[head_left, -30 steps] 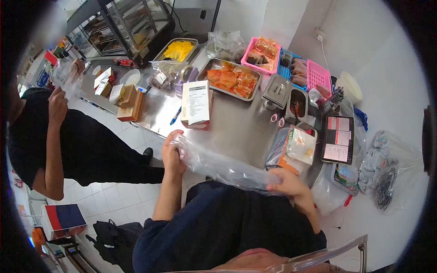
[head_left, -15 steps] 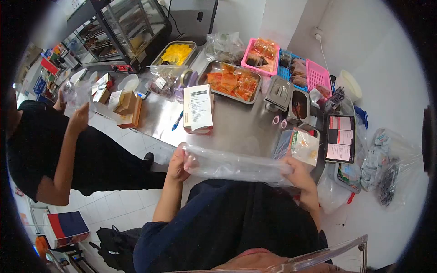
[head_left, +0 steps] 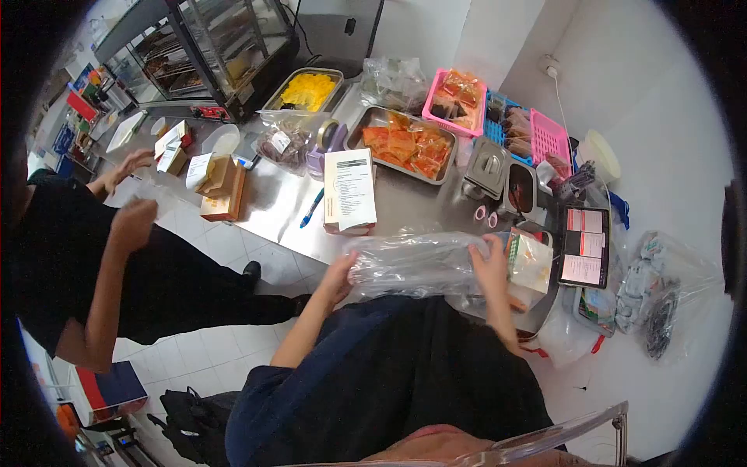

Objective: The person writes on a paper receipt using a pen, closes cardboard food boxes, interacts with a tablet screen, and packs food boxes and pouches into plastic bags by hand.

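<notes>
Plastic bag [head_left: 416,266] between left hand [head_left: 339,278] and right hand [head_left: 490,269]. On counter [head_left: 420,204]: box [head_left: 348,229] behind bag, pen [head_left: 312,208] left of box, tray [head_left: 406,169] behind-right, lidded container [head_left: 489,168] right of tray.

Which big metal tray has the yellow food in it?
The back tray, next to the black-framed glass cabinet, holds the yellow food. The other big tray, nearer the camera wearer's left hand, holds orange pieces instead.

I count the wearer's two hands [head_left: 490,268] and one plastic bundle [head_left: 412,263]. There are two pink baskets [head_left: 549,137], one tablet [head_left: 585,247], one pen [head_left: 312,208].
</notes>
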Motion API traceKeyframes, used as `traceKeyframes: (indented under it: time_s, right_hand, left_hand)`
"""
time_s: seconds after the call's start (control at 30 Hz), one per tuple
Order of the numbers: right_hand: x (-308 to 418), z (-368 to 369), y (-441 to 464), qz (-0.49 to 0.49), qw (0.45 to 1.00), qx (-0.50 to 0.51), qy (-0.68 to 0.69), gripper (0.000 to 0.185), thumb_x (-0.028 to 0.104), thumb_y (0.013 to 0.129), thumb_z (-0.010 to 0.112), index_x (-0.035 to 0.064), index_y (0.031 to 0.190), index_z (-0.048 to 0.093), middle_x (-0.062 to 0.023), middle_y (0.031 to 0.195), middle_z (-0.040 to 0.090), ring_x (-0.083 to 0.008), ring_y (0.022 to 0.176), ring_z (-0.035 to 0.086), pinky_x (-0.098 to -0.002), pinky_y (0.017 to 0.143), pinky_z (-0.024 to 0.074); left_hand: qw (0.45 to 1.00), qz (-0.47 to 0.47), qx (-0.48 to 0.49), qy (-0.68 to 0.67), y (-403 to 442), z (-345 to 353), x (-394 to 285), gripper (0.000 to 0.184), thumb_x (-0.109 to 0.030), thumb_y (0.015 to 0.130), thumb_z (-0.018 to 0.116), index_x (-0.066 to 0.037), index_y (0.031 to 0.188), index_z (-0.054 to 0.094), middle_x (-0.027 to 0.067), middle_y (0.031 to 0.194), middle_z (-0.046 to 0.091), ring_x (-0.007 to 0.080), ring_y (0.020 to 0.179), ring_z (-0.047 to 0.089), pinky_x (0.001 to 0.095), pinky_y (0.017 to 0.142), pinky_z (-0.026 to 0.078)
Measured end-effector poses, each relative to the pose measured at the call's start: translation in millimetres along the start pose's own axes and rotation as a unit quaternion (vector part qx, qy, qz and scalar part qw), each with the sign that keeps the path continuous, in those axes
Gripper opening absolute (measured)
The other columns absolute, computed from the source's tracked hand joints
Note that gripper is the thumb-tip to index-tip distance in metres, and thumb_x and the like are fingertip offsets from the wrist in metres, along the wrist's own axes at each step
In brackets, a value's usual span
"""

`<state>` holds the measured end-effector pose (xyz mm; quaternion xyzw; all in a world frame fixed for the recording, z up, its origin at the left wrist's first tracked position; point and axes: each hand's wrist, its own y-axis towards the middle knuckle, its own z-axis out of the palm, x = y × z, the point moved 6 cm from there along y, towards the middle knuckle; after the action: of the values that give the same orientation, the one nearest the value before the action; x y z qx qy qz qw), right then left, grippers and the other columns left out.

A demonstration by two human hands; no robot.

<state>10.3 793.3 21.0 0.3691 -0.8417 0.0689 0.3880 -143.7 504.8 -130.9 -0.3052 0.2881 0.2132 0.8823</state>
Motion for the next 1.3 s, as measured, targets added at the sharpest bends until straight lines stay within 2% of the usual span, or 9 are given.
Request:
traceKeyframes:
  time_s: [0.03, 0.13, 0.23, 0.33, 0.5, 0.7, 0.8, 1.13, 1.3]
  right_hand:
    - [13.9, -1.3, -6.0, -0.082, 0.984, -0.124, -0.100, 0.025, 0.012, 0.079, 0.059, 0.0062, 0.103, 0.055, -0.0140, 0.099, 0.053, -0.0249, 0.092, 0.052, -0.0394, 0.079, 0.0418]
    - [60.9, 41.4, -31.7, -0.245, 0.955, 0.005, -0.169, 0.024, 0.013, 0.076, 0.058, 0.0069, 0.099, 0.058, -0.0159, 0.105, 0.050, -0.0307, 0.098, 0.050, -0.0452, 0.084, 0.0383]
    - [31.8, 120.4, -50.3, -0.203, 0.930, 0.260, -0.159, 0.023, 0.013, 0.073, 0.060, 0.0091, 0.096, 0.062, -0.0131, 0.102, 0.051, -0.0297, 0.101, 0.049, -0.0418, 0.084, 0.0401]
    - [20.5, 133.6, -40.0, -0.137, 0.900, 0.305, -0.280, 0.024, 0.012, 0.072, 0.059, 0.0102, 0.096, 0.063, -0.0134, 0.100, 0.053, -0.0316, 0.101, 0.050, -0.0431, 0.084, 0.0409]
    - [118.0, 144.6, 69.6, -0.276, 0.951, 0.138, -0.035, 0.031, 0.018, 0.080, 0.059, -0.0010, 0.104, 0.056, -0.0174, 0.100, 0.054, -0.0347, 0.099, 0.052, -0.0399, 0.085, 0.0431]
    - [125.6, 281.1, 170.3, -0.034, 0.876, 0.433, 0.211, 0.047, 0.038, 0.085, 0.058, -0.0006, 0.112, 0.053, -0.0142, 0.108, 0.059, -0.0218, 0.101, 0.055, -0.0332, 0.088, 0.0411]
    - [101.9, 306.9, 178.3, -0.007, 0.906, 0.372, 0.201, 0.048, 0.041, 0.085, 0.058, 0.0001, 0.110, 0.053, -0.0113, 0.103, 0.061, -0.0186, 0.094, 0.056, -0.0313, 0.084, 0.0421]
    - [121.6, 184.1, 103.0, -0.024, 0.889, 0.408, 0.207, 0.048, 0.032, 0.085, 0.061, 0.0034, 0.122, 0.049, -0.0057, 0.086, 0.058, -0.0106, 0.068, 0.053, -0.0239, 0.059, 0.0438]
    - [90.4, 52.8, 48.1, -0.029, 0.955, 0.196, 0.219, 0.032, 0.026, 0.087, 0.056, 0.0011, 0.106, 0.051, -0.0093, 0.087, 0.059, -0.0157, 0.074, 0.055, -0.0295, 0.067, 0.0442]
  left_hand:
    - [0.998, -0.024, 0.056, 0.019, 18.1, -16.1, 19.8, 0.029, -0.030, 0.091, 0.054, -0.006, 0.108, 0.052, 0.0035, 0.083, 0.061, 0.0159, 0.079, 0.059, 0.0304, 0.066, 0.049]
    - [0.999, -0.049, 0.018, -0.002, 25.3, 4.3, 42.9, 0.038, -0.033, 0.090, 0.055, -0.002, 0.112, 0.049, 0.0060, 0.091, 0.061, 0.0167, 0.080, 0.059, 0.0307, 0.071, 0.048]
    - [0.982, -0.095, -0.043, 0.155, 13.8, 12.6, 23.8, 0.046, -0.032, 0.091, 0.052, -0.003, 0.124, 0.040, 0.0103, 0.110, 0.055, 0.0202, 0.097, 0.056, 0.0340, 0.085, 0.045]
    - [0.941, 0.060, -0.132, 0.306, -0.7, 4.1, -16.1, 0.062, -0.036, 0.090, 0.054, 0.000, 0.133, 0.029, 0.0146, 0.122, 0.047, 0.0228, 0.106, 0.050, 0.0335, 0.090, 0.041]
    - [0.991, 0.000, -0.094, 0.099, -17.4, 28.9, -52.5, 0.067, -0.040, 0.092, 0.049, -0.008, 0.141, 0.016, 0.0158, 0.137, 0.031, 0.0259, 0.120, 0.040, 0.0377, 0.096, 0.036]
    - [0.982, 0.035, -0.184, 0.031, 27.6, 21.2, -37.2, 0.065, -0.047, 0.093, 0.041, -0.015, 0.141, 0.012, 0.0129, 0.137, 0.027, 0.0249, 0.122, 0.036, 0.0404, 0.096, 0.034]
    - [0.978, 0.074, -0.195, 0.017, 36.8, 16.0, -34.0, 0.062, -0.048, 0.094, 0.038, -0.012, 0.139, 0.016, 0.0122, 0.135, 0.031, 0.0245, 0.119, 0.039, 0.0390, 0.095, 0.035]
    - [0.902, 0.219, -0.291, 0.230, -25.2, 9.8, -96.3, 0.051, -0.038, 0.097, 0.038, 0.007, 0.120, 0.044, 0.0199, 0.111, 0.056, 0.0252, 0.099, 0.054, 0.0346, 0.086, 0.041]
    - [0.850, 0.213, -0.185, 0.445, -54.3, 91.3, -110.3, 0.050, -0.040, 0.094, 0.043, 0.009, 0.105, 0.050, 0.0245, 0.087, 0.063, 0.0322, 0.081, 0.063, 0.0387, 0.071, 0.047]
